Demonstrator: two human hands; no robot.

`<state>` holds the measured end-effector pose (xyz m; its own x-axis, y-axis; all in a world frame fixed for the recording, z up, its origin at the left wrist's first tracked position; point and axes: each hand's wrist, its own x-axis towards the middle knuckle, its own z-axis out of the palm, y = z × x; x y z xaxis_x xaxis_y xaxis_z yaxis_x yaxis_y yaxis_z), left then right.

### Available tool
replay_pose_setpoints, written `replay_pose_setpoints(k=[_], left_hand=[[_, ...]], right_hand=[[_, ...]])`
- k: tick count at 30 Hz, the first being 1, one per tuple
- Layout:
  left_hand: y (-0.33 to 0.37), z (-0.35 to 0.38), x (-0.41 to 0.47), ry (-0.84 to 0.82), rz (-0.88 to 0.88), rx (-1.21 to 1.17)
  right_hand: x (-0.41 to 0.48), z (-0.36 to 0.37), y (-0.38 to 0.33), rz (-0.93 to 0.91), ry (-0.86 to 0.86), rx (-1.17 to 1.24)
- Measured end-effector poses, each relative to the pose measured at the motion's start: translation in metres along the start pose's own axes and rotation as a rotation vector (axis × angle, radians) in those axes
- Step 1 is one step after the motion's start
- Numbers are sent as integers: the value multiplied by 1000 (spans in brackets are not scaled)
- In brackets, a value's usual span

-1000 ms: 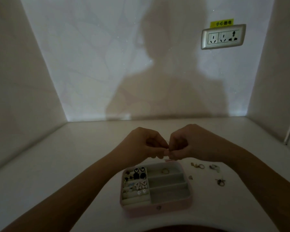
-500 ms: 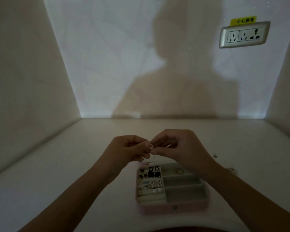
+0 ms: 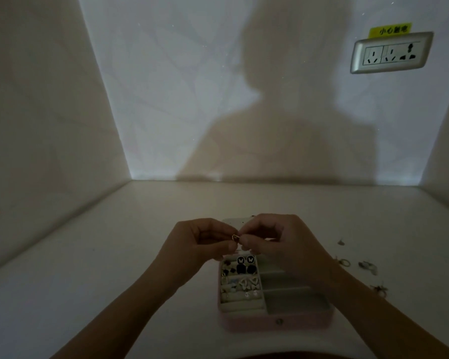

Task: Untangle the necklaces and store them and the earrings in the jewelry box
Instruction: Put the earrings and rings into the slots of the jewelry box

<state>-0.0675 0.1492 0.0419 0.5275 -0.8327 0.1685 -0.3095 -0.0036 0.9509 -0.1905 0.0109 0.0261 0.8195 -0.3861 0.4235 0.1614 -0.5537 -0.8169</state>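
A pink jewelry box [image 3: 275,323] lies open on the white table, with several earrings [image 3: 245,268] set in its left rows and pale compartments on its right. Above the box's far edge my left hand [image 3: 200,242] and my right hand [image 3: 278,239] meet fingertip to fingertip. Between them they pinch one small shiny earring [image 3: 235,237]. My right forearm hides part of the box's right side.
Several loose jewelry pieces [image 3: 368,266] lie on the table to the right of the box. A wall socket [image 3: 392,53] with a yellow label sits high on the back wall. Side walls close in the table left and right.
The camera has swung, so the scene sits differently in view. Both hands stay together over the box, and the small earring between the fingertips now shows more plainly.
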Motion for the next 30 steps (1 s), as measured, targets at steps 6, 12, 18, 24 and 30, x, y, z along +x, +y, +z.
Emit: replay_pose_setpoints(k=[6,12,18,24,30], left_hand=[[-4,3,-4,34,122,51],[-6,3,-5,69,228,158],[-4,3,-9,126,420,407],[-1,5,-7,128,633,819],[6,6,-6,157,311,377]], right_hand=[[-8,4,-3,-36,52,14],[-12,9,-7,10,45,66],[-8,11,-9,90,80,118],[-3,6,-11,148,67,186],[0,2,-13,183,26,226]])
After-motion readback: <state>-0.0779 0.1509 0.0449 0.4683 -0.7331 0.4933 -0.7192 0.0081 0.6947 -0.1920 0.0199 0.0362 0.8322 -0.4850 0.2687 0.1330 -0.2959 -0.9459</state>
